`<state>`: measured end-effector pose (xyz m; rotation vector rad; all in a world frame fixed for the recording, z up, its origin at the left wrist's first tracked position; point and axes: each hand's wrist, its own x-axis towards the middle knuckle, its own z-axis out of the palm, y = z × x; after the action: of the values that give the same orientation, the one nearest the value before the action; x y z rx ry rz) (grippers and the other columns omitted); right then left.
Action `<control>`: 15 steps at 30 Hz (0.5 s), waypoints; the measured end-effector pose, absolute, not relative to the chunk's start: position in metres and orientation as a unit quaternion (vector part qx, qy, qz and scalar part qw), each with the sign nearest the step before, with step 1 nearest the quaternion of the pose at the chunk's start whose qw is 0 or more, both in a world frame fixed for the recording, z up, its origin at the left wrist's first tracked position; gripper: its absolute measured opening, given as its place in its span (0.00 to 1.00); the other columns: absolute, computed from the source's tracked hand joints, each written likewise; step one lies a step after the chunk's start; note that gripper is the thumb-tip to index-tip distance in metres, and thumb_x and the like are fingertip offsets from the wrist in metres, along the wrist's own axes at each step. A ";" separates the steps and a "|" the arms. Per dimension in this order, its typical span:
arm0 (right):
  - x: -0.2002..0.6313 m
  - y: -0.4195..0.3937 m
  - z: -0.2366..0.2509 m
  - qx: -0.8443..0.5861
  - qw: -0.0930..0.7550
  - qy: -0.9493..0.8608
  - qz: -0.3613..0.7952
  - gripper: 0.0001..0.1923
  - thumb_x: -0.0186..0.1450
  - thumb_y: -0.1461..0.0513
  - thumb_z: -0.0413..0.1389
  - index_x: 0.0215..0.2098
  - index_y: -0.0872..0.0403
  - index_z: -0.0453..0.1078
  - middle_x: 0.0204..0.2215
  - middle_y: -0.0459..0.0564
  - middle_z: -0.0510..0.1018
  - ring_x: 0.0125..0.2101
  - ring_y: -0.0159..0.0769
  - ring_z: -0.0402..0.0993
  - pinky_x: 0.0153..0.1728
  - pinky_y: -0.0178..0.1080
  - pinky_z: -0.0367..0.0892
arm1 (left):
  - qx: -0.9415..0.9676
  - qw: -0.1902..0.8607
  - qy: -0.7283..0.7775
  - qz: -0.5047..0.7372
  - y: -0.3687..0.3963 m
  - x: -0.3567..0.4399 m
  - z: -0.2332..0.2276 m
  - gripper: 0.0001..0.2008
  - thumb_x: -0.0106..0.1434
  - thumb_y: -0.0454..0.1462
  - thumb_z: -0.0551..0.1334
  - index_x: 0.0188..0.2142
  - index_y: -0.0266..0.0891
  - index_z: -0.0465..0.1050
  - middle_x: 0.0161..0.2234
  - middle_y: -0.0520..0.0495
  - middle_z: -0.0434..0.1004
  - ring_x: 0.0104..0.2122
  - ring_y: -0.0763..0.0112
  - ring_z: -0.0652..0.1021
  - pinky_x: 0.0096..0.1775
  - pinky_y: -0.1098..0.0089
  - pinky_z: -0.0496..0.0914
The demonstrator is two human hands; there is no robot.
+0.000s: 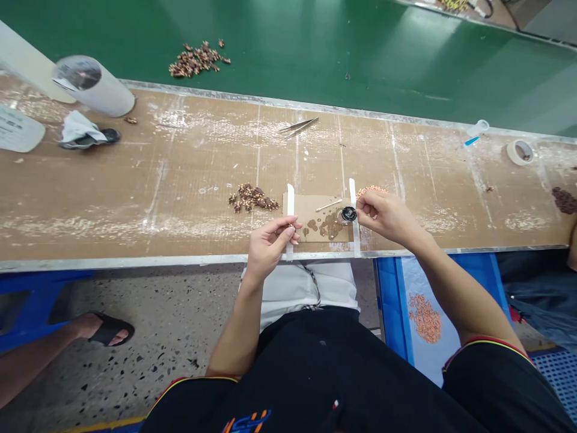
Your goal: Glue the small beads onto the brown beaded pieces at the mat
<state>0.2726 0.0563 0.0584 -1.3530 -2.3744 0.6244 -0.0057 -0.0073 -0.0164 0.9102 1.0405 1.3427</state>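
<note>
My left hand (267, 248) is closed in a pinch over the left edge of a stained cardboard piece (322, 204). A tiny brownish piece shows between thumb and fingertips, mostly hidden. My right hand (386, 216) is closed, its fingertips beside a small pot with a black, glossy top (348, 214). Whatever these fingers pinch, if anything, is hidden. A cotton swab (329, 205) lies on the cardboard, above dark wet stains. White tape strips run down its left and right sides. Left of it sits a pile of small brown-and-gold pieces (252, 198); small orange pieces (370, 190) lie behind my right hand.
Tweezers (301, 127) lie farther back. A tape roll (520, 153) and a clear tube with a blue part stand right. A white cylinder (101, 87) and bottle stand left. More brown pieces (196, 60) rest on the green surface. A blue tray (393, 279) holds orange pieces.
</note>
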 end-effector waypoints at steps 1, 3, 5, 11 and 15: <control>0.271 0.057 0.057 -0.473 0.164 -0.840 0.209 0.07 0.64 0.64 0.55 0.29 0.49 0.62 0.23 0.44 0.67 0.26 0.34 0.64 0.29 0.37 0.58 | 0.386 0.571 0.446 0.571 -0.007 -0.006 -0.016 0.19 0.58 0.48 0.78 0.43 0.39 0.88 0.35 0.42 0.88 0.26 0.72 0.83 0.30 0.72 0.81; 0.271 0.058 0.054 -0.468 0.155 -0.848 0.193 0.07 0.64 0.64 0.55 0.29 0.49 0.62 0.23 0.44 0.67 0.26 0.34 0.63 0.29 0.37 0.57 | 0.384 0.573 0.451 0.567 -0.007 -0.006 -0.016 0.19 0.58 0.48 0.78 0.43 0.38 0.88 0.35 0.42 0.89 0.26 0.72 0.83 0.31 0.71 0.81; 0.271 0.059 0.052 -0.467 0.148 -0.853 0.183 0.07 0.64 0.64 0.54 0.29 0.49 0.62 0.24 0.44 0.68 0.25 0.34 0.63 0.29 0.37 0.57 | 0.385 0.577 0.451 0.562 -0.008 -0.006 -0.017 0.18 0.58 0.47 0.77 0.43 0.38 0.87 0.35 0.42 0.89 0.26 0.72 0.83 0.31 0.71 0.81; 0.270 0.058 0.053 -0.469 0.136 -0.859 0.154 0.06 0.66 0.64 0.53 0.30 0.49 0.62 0.24 0.45 0.69 0.25 0.35 0.64 0.29 0.37 0.57 | 0.384 0.584 0.441 0.562 -0.008 -0.006 -0.018 0.18 0.59 0.46 0.77 0.44 0.38 0.87 0.35 0.42 0.88 0.27 0.71 0.83 0.31 0.70 0.81; 0.268 0.057 0.055 -0.473 0.125 -0.861 0.140 0.07 0.66 0.64 0.53 0.30 0.49 0.61 0.24 0.46 0.69 0.25 0.35 0.64 0.29 0.37 0.56 | 0.383 0.584 0.442 0.564 -0.009 -0.005 -0.017 0.17 0.59 0.46 0.77 0.44 0.39 0.87 0.35 0.43 0.88 0.27 0.71 0.83 0.32 0.70 0.82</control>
<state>0.2680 0.0571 0.0545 -1.3784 -2.5084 0.4067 -0.0053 -0.0089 -0.0169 0.8934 1.0308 1.3160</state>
